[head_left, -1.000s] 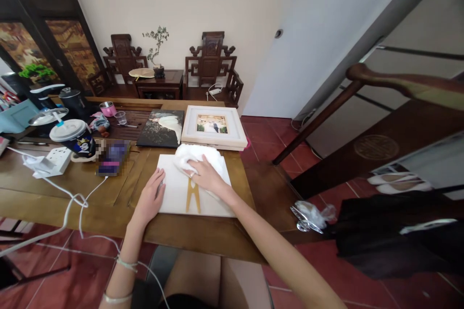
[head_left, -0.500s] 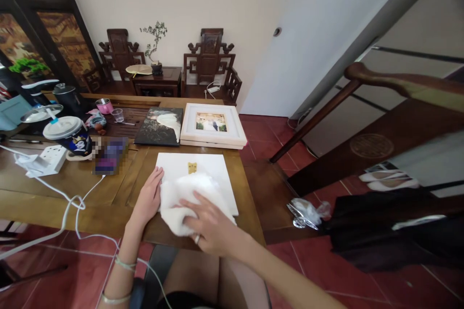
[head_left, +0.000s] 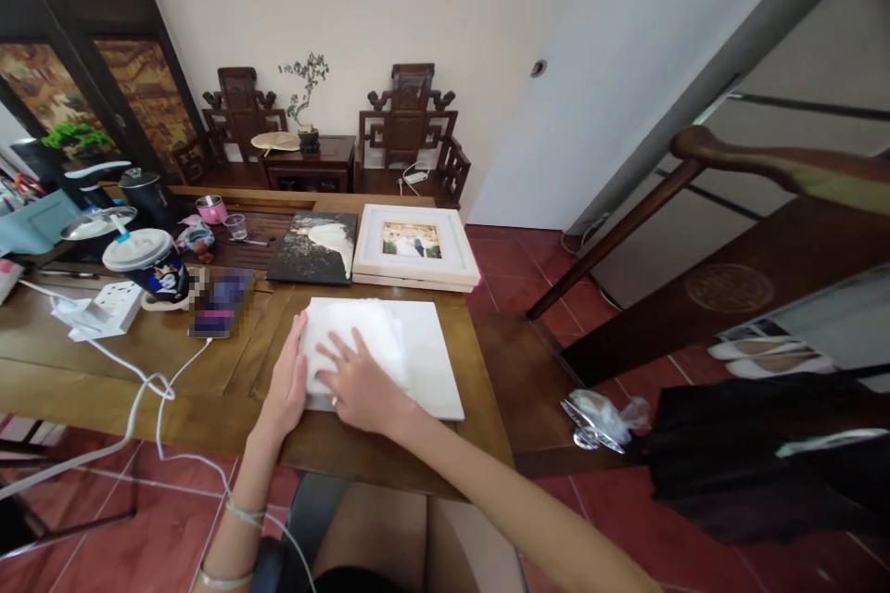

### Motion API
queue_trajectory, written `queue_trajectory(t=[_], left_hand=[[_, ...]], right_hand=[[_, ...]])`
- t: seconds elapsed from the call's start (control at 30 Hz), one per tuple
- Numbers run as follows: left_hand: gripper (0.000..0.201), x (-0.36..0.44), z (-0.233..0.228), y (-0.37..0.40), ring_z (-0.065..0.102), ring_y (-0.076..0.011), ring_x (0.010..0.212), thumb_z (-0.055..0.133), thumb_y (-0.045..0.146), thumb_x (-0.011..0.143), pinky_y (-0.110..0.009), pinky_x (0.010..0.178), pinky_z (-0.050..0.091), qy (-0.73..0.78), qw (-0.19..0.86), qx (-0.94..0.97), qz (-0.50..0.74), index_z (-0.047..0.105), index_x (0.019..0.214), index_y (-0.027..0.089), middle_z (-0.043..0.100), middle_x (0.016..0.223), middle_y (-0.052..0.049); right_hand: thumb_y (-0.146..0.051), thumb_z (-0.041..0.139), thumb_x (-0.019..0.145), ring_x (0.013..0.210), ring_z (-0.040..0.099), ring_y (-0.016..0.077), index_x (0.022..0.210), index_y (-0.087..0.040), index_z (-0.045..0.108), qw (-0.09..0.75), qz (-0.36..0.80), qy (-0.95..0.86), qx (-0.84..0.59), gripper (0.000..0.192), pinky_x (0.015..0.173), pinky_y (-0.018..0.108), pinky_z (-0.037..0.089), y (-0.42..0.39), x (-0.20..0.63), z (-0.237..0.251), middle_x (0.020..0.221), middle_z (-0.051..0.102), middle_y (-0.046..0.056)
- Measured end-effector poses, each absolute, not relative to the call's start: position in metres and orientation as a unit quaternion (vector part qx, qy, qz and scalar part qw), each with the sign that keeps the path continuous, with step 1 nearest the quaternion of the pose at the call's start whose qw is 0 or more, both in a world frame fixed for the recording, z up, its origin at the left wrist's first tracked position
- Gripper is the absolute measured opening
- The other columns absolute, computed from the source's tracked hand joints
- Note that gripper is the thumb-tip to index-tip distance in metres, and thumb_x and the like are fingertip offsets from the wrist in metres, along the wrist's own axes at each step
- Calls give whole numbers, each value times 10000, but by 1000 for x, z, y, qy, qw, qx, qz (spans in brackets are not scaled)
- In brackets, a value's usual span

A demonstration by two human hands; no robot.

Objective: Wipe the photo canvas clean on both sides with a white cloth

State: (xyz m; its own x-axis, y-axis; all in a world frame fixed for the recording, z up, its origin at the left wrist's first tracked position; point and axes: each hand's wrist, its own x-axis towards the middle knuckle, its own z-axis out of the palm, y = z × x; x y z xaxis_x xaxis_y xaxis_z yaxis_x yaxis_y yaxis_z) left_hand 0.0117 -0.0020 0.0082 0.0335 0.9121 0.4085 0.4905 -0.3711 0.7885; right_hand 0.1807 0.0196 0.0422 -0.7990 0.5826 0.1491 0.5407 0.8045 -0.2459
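Note:
A white panel lies flat on the wooden table in front of me. Over its left half is spread a fluffy white cloth. My right hand rests palm down on the cloth, fingers spread, a ring on one of them. Against the panel's left edge stands my left hand, its fingers extended along the side. The brass-coloured plate on the panel is hidden under the cloth.
Behind the panel lie a dark photo print and a white framed picture. To the left are a phone on a cable, a lidded cup and a power strip. A wooden chair stands at right.
My right hand has moved the cloth left and up across the panel, covering the brass-coloured plate and baring the lower right. The fingers have spread flatter. My left hand stays at the edge.

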Motion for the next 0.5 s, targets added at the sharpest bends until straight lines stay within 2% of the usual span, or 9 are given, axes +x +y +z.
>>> queue_trajectory(t=[0.1,0.17,0.23,0.33,0.5], left_hand=[[640,11,5,-2,239,-232,1458,150,553,981,-417,1203,169,514,228,673,480,260,1505,202,278,1577,-88],[645,11,1,1,273,-233,1446,175,551,982,-418,1198,189,529,235,675,458,268,1501,179,300,1566,-107],[623,11,-3,3,291,-234,1438,247,514,986,-426,1197,199,557,240,677,417,277,1495,157,311,1558,-129],[568,12,-7,7,299,-236,1436,315,460,986,-447,1193,211,582,228,685,375,338,1469,164,337,1544,-137],[447,11,-9,10,320,-229,1427,364,383,983,-458,1181,249,558,177,721,369,508,1355,182,449,1478,-122]], right_hand=[[-253,551,849,1389,328,328,1091,-159,667,97,119,-963,-223,284,1159,550,152,-7,199,50,1401,523,157],[-243,534,862,1357,394,290,1077,-162,669,90,145,-963,-207,267,1159,529,166,-15,214,58,1303,602,171],[-219,535,854,1306,468,259,1049,-178,674,86,165,-954,-235,242,1159,509,179,-11,228,64,1221,651,165],[-176,535,839,1272,503,252,1054,-185,662,100,166,-931,-309,250,1150,493,199,13,236,65,1244,638,151],[-195,429,939,1193,553,266,1108,-156,626,144,151,-900,-383,263,1113,501,216,69,211,55,1238,635,147]])
